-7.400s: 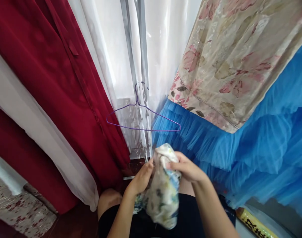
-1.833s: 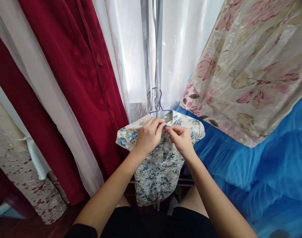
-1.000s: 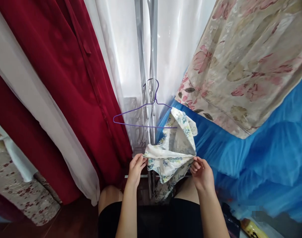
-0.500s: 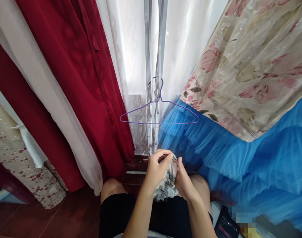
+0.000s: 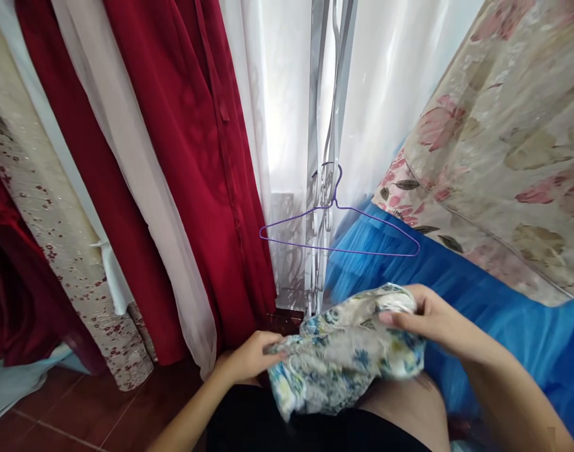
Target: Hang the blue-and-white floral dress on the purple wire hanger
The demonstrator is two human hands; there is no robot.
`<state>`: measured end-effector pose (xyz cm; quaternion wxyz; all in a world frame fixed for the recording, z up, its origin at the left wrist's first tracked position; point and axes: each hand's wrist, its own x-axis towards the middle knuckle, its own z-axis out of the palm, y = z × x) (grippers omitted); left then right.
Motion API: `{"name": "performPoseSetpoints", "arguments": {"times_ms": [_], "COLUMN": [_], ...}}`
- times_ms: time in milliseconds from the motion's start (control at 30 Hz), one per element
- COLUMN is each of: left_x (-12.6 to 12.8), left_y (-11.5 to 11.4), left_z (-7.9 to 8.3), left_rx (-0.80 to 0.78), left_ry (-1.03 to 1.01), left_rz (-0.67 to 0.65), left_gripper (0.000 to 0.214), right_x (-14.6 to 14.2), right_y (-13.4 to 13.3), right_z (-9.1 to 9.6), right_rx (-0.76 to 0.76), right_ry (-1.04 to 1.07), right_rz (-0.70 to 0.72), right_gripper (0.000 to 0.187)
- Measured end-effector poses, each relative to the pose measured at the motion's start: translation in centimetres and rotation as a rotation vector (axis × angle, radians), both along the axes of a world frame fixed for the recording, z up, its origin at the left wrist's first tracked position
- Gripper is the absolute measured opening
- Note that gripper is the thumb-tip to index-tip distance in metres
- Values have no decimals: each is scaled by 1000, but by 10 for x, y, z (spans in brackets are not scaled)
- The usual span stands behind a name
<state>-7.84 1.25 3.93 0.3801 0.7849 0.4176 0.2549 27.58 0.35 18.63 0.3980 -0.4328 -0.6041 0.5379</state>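
Note:
A floral cloth point(image 5: 353, 351), whitish with blue, green and yellow print, is stretched between my hands above my lap. At its left edge, my left hand point(image 5: 256, 358) pinches the fabric between thumb and fingers. My right hand point(image 5: 423, 311) grips the upper right part, thumb on top and fingers partly hidden behind the fabric. What kind of garment it is, I cannot make out. Just beyond the cloth, a thin purple hanger point(image 5: 338, 251) hangs with nothing on it, apart from both hands.
Long dark red fabric point(image 5: 188, 157) hangs at the left, beside patterned and pale lengths. A grey metal stand point(image 5: 318, 94) rises behind the hanger. To the right hang blue tulle point(image 5: 480, 276) and a beige floral fabric point(image 5: 503, 144). Brown floor tiles point(image 5: 80, 420) show at lower left.
My hands have moved apart, and the bunched cloth has spread out between them. The hanger and surroundings sit farther right in the view, as the camera has turned left.

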Motion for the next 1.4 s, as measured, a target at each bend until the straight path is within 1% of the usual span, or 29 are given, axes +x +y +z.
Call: {"name": "performPoseSetpoints", "arguments": {"times_ms": [33, 100, 167, 233, 267, 300, 367, 400, 433, 500, 533, 567, 633, 700, 767, 800, 867, 900, 933, 967, 1033, 1100, 1167, 1233, 1267, 1300, 1367, 1400], "left_x": [-10, -25, -38, -51, -58, -65, -77, -81, -82, -78, -72, -65, -45, -23, -1, 9, 23, 28, 31, 33, 34, 34, 35, 36, 36, 37, 37, 37], "left_y": [8, 25, 41, 61, 73, 86, 113, 127, 139, 159, 165, 168, 168, 162, 155, 151, 148, 147, 147, 147, 148, 149, 149, 147, 146, 144, 141, 139], "left_z": [5, 18, 33, 51, 61, 73, 97, 109, 121, 144, 154, 164, 180, 192, 198, 199, 198, 197, 194, 192, 186, 179, 174, 172, 172, 173, 177, 179], "left_rx": [46, 137, 240, 353, 404, 443, 520, 552, 586, 665, 711, 757, 821, 836, 839, 856, 925, 963, 993, 1010, 1003, 970, 945, 936, 935, 935, 923, 912], "left_ry": [4, 22, 66, 191, 274, 355, 449, 470, 480, 478, 465, 445, 399, 324, 232, 184, 97, 62, 36, 21, 30, 67, 106, 163, 194, 227, 287, 301], "left_rz": [-11, -55, -44, 7, 47, 97, 219, 261, 290, 324, 335, 336, 278, 171, 85, 76, 128, 173, 219, 248, 233, 192, 200, 232, 246, 262, 301, 326], "left_gripper": [33, 35, 32, 28, 28, 28, 27, 24, 21, 16, 15, 14, 13, 12, 11, 12, 12, 13, 14, 15, 18, 24, 29, 30, 31, 32, 33, 33], "right_x": [0, -4, -8, -7, -6, -3, 1, 2, 3, 2, 0, -2, -6, -11, -14, -13, -8, -4, 2, 9, 24, 37, 45, 50, 52, 54, 57, 59], "right_y": [9, 26, 42, 58, 67, 76, 94, 102, 110, 122, 126, 128, 127, 122, 114, 110, 102, 99, 96, 93, 90, 91, 94, 98, 99, 100, 100, 98], "right_z": [7, 16, 18, 12, 7, 2, -11, -18, -24, -34, -38, -42, -46, -47, -47, -46, -45, -45, -44, -43, -41, -38, -33, -27, -24, -21, -14, -11], "right_rx": [86, 284, 471, 595, 628, 643, 638, 632, 634, 653, 661, 662, 651, 634, 629, 632, 654, 676, 699, 718, 734, 719, 707, 718, 731, 745, 760, 754], "right_ry": [-72, -156, -249, -380, -441, -490, -548, -567, -583, -599, -604, -612, -639, -660, -652, -636, -592, -568, -549, -537, -535, -560, -556, -551, -565, -595, -666, -681], "right_rz": [-7, -79, -155, -192, -211, -233, -283, -309, -332, -362, -376, -391, -407, -403, -363, -335, -289, -301, -350, -432, -638, -794, -874, -916, -920, -910, -845, -802], "right_gripper": [23, 23, 23, 18, 16, 20, 40, 46, 45, 33, 32, 35, 41, 42, 42, 42, 39, 34, 31, 33, 53, 68, 75, 78, 75, 67, 44, 37]}}
